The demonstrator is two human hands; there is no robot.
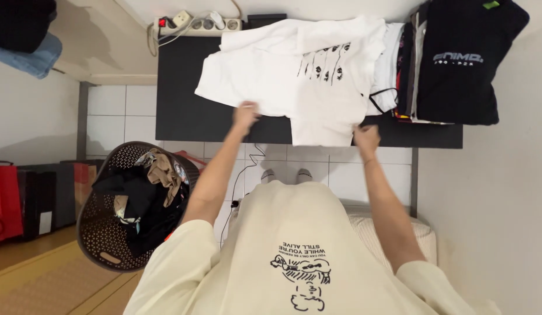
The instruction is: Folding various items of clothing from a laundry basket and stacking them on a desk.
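Left hand [246, 114] fingers pinching near edge of white T-shirt [317, 76], right hand [366, 139] fingers closed on its hem, black table [183, 111] beneath fingertips, laundry basket [101, 233] well apart.

You are looking at a white tee [294, 81] showing rows of small black marks across its front, lying on a black surface [183, 111]. Beside it, a black top [463, 64] is carrying pale grey lettering and a green tag, with red and white edges showing in the stack [402, 70] under it. You are wearing a cream shirt [294, 256] bearing a black line drawing. The basket [96, 233] is showing dark brown with a dotted lattice, holding black and tan clothes [148, 186]. The floor tiles [125, 111] are showing white, the boards [49, 280] light wood, the bag [5, 204] red, the power strip [195, 24] off-white with a red switch.
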